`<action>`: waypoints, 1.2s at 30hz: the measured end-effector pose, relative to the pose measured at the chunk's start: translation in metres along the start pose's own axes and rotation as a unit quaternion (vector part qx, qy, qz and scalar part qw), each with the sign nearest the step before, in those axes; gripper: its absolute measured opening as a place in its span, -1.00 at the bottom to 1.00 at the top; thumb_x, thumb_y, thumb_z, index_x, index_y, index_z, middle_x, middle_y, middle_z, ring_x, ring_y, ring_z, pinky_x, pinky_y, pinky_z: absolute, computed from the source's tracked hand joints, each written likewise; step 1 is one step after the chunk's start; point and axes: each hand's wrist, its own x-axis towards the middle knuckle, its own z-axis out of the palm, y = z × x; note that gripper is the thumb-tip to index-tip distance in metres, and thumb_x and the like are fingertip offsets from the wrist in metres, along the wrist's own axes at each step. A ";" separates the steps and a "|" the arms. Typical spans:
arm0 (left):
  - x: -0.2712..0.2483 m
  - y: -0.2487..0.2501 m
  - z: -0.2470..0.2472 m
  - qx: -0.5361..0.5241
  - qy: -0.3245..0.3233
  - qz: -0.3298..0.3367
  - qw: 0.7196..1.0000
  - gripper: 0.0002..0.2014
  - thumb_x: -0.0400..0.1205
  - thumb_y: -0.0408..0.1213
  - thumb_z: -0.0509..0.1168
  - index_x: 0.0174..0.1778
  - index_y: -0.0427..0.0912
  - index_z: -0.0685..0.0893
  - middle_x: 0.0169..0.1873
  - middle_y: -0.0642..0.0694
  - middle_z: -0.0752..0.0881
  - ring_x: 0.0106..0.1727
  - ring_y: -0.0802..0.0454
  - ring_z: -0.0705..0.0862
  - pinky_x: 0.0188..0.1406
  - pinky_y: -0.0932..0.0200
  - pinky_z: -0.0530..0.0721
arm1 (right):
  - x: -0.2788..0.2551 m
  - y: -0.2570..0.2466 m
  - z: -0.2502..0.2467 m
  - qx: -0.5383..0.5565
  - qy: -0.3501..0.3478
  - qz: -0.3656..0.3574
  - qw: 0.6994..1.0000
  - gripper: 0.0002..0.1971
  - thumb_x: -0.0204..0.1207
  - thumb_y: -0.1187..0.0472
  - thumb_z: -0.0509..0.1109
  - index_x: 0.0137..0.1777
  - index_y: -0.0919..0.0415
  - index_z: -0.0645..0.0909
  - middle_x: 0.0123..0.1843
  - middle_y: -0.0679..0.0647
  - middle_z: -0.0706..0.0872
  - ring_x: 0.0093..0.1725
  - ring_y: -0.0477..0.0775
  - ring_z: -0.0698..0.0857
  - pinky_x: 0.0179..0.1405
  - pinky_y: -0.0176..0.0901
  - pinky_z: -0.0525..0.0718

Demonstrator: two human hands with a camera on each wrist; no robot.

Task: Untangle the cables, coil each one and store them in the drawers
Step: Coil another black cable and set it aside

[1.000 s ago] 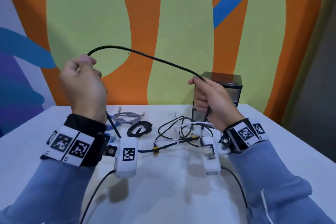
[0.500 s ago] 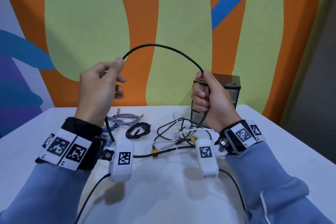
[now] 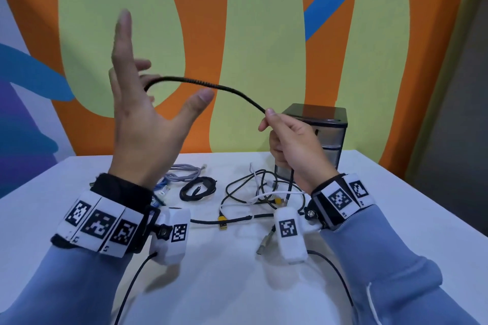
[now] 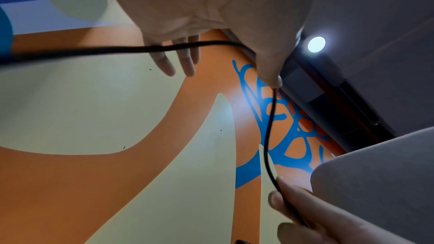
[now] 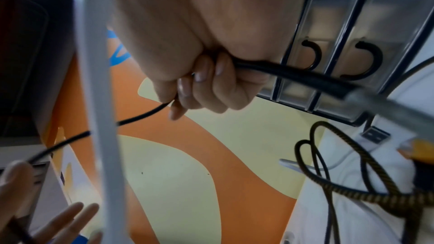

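A black braided cable (image 3: 211, 85) arcs in the air between my hands. My left hand (image 3: 148, 79) is raised, its fingers straight and spread; the cable lies across them and passes behind the thumb (image 4: 270, 73). My right hand (image 3: 269, 119) pinches the cable between thumb and forefinger, its other fingers curled round more of it (image 5: 293, 75) below. The cable hangs down from that fist towards a tangle of black, white and yellow-tipped cables (image 3: 264, 192) on the white table (image 3: 237, 285). The small drawer unit (image 3: 330, 124) stands behind my right hand, drawers closed.
A coiled black cable (image 3: 198, 188), a grey cable bundle (image 3: 184, 174) and a blue cable (image 3: 163, 185) lie on the table behind my left wrist. A yellow-and-black braided cable (image 5: 352, 155) loops near the drawers. An orange and green painted wall stands right behind the table.
My left hand has let go of its pinch on the cable and opened, fingers spread upward. The cable's arc has dropped and flattened. My right hand keeps its grip.
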 end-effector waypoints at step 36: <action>-0.011 -0.022 0.015 0.146 -0.336 -0.124 0.922 -0.68 0.85 0.01 0.28 -0.13 0.03 0.84 -0.65 0.09 0.35 -0.61 0.11 0.33 -0.57 0.21 0.25 | 0.004 -0.007 -0.006 0.253 -0.091 0.024 0.963 -0.60 0.85 0.04 0.17 0.51 0.22 0.64 -0.40 -0.06 0.33 -0.49 -0.13 0.16 -0.53 -0.25 0.07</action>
